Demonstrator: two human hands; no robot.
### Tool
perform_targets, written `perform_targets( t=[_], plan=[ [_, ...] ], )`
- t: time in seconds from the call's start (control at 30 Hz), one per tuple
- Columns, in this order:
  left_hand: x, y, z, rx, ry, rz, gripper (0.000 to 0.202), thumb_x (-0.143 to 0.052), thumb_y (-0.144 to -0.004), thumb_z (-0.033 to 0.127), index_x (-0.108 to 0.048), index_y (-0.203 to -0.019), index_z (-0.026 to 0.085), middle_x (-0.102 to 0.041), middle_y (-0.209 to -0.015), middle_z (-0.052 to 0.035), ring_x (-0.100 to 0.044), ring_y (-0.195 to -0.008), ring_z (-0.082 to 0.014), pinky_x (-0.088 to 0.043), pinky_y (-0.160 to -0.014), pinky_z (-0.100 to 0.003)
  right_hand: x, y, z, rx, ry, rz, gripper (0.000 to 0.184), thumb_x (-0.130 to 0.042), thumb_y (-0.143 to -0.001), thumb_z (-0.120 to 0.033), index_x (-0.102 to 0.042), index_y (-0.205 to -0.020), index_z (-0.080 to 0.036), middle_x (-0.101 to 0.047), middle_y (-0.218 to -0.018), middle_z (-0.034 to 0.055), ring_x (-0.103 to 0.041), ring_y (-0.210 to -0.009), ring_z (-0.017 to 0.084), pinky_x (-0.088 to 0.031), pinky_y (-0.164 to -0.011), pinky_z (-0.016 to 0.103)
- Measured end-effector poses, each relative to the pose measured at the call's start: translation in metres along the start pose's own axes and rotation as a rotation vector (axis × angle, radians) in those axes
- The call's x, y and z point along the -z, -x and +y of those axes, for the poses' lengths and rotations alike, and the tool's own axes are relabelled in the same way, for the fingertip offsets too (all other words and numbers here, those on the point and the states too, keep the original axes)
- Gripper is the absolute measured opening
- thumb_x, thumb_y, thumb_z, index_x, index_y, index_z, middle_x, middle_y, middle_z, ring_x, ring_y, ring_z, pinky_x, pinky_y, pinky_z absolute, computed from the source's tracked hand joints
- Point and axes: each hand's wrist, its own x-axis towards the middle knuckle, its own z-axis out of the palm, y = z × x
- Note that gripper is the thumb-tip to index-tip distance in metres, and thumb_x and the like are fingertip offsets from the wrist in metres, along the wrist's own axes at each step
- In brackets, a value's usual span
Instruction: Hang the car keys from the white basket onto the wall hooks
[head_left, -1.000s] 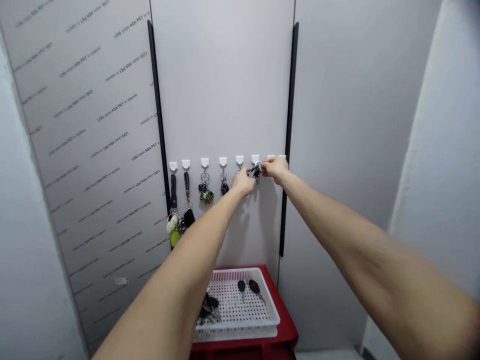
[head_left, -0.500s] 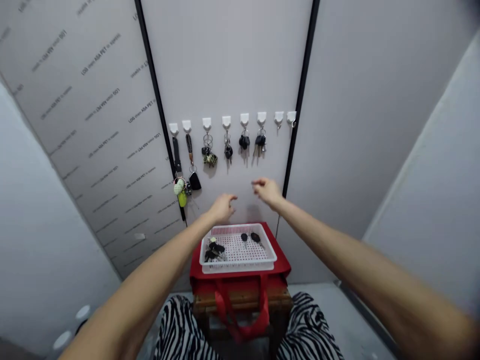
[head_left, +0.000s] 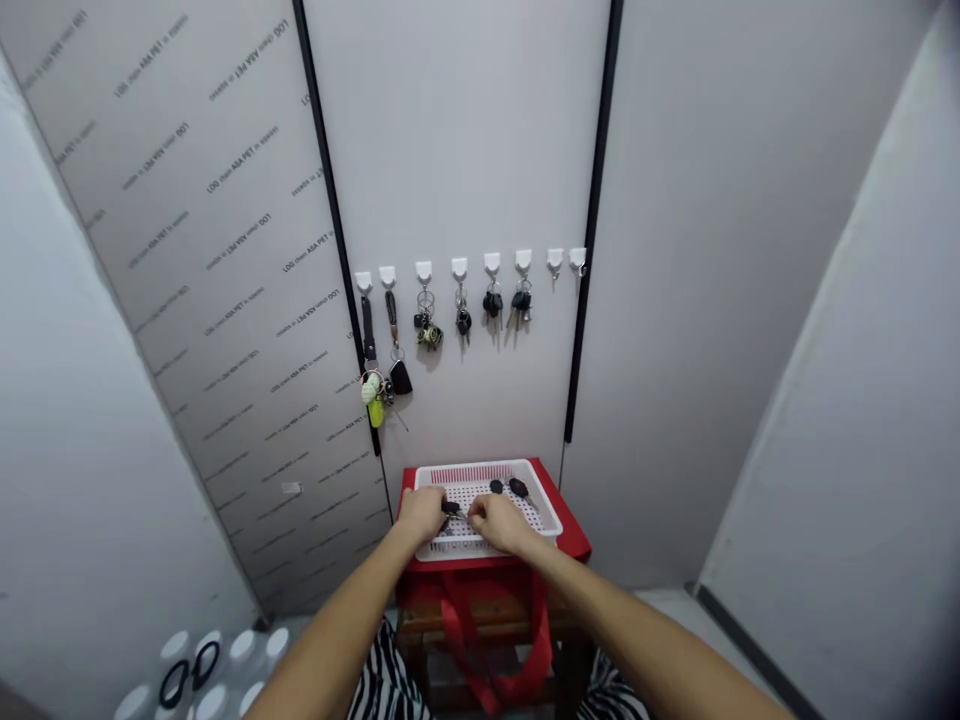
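Observation:
Both hands are down inside a white plastic basket [head_left: 556, 522]. My left hand [head_left: 424, 510] is over its left side, fingers closed about a bunch of keys [head_left: 451, 510] with black heads, which it partly hides. My right hand [head_left: 498, 520] reaches in from the right, thumb and fingers pinched at the silver ends of the same bunch. Further right in the basket lie two loose black-headed keys, one small [head_left: 496, 486] and one larger [head_left: 519, 488], apart from my fingers.
A red bag [head_left: 576, 542] lies under the basket on a wooden stool [head_left: 427, 622]. Above, a row of white hooks [head_left: 492, 262] holds several hanging key bunches [head_left: 493, 304]; the two rightmost hooks [head_left: 555, 258] are bare. White-capped bottles [head_left: 211, 645] stand on the floor at lower left.
Both hands have come down from in front of the wall into the basket and closed at the keys on its left side. The view has shifted slightly.

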Motion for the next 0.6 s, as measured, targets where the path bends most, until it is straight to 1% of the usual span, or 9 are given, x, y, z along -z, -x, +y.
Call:
perform_targets(
  t=[0.13,0.2,0.33,0.5,0.6],
  plan=[
    [-0.002,-0.002,0.000,-0.012,0.025,-0.001,0.019,-0.042,-0.059,0.016,-0.057,-0.070,0.021,-0.059,-0.080,-0.0045,-0.050,-0.081,-0.0184,-0.029,-0.076,-0.035,0.000,0.001,-0.001,-0.001,0.005,0.005,0.023,-0.038,-0.058,-0.017,-0.059,-0.068,-0.018,-0.061,-0.068,0.0040,-0.052,-0.062,0.011,-0.032,-0.054,0.018],
    [-0.003,-0.002,0.002,-0.017,0.034,0.006,0.021,-0.040,-0.060,0.014,-0.059,-0.066,0.021,-0.060,-0.078,-0.0039,-0.051,-0.079,-0.0176,-0.026,-0.079,-0.037,0.000,0.001,-0.001,-0.015,0.001,0.007,0.023,-0.039,-0.058,-0.017,-0.059,-0.068,-0.018,-0.061,-0.068,0.0038,-0.052,-0.062,0.011,-0.032,-0.053,0.019],
    [-0.006,-0.004,0.013,-0.023,0.075,0.029,0.023,-0.039,-0.060,0.014,-0.060,-0.069,0.022,-0.061,-0.078,-0.0043,-0.051,-0.080,-0.0178,-0.021,-0.082,-0.039,0.000,0.002,0.000,-0.013,-0.010,0.024,0.023,-0.039,-0.058,-0.018,-0.059,-0.068,-0.019,-0.061,-0.068,0.0036,-0.052,-0.061,0.012,-0.031,-0.052,0.019],
    [-0.011,-0.007,0.028,0.018,0.104,0.066,0.024,-0.037,-0.063,0.018,-0.061,-0.066,0.017,-0.061,-0.073,-0.0083,-0.052,-0.076,-0.0182,-0.025,-0.078,-0.035,-0.003,0.001,0.003,-0.024,-0.011,0.024,0.021,-0.040,-0.059,-0.020,-0.059,-0.066,-0.017,-0.061,-0.065,0.0052,-0.052,-0.058,0.012,-0.031,-0.050,0.019],
    [-0.013,-0.009,0.030,0.082,0.165,0.102,0.021,-0.039,-0.061,0.016,-0.060,-0.064,0.016,-0.061,-0.071,-0.0077,-0.052,-0.072,-0.0176,-0.030,-0.073,-0.031,-0.006,0.000,0.004,-0.028,-0.049,0.032,0.021,-0.041,-0.058,-0.019,-0.060,-0.067,-0.017,-0.061,-0.064,0.0046,-0.052,-0.058,0.012,-0.032,-0.051,0.019]
  ],
)
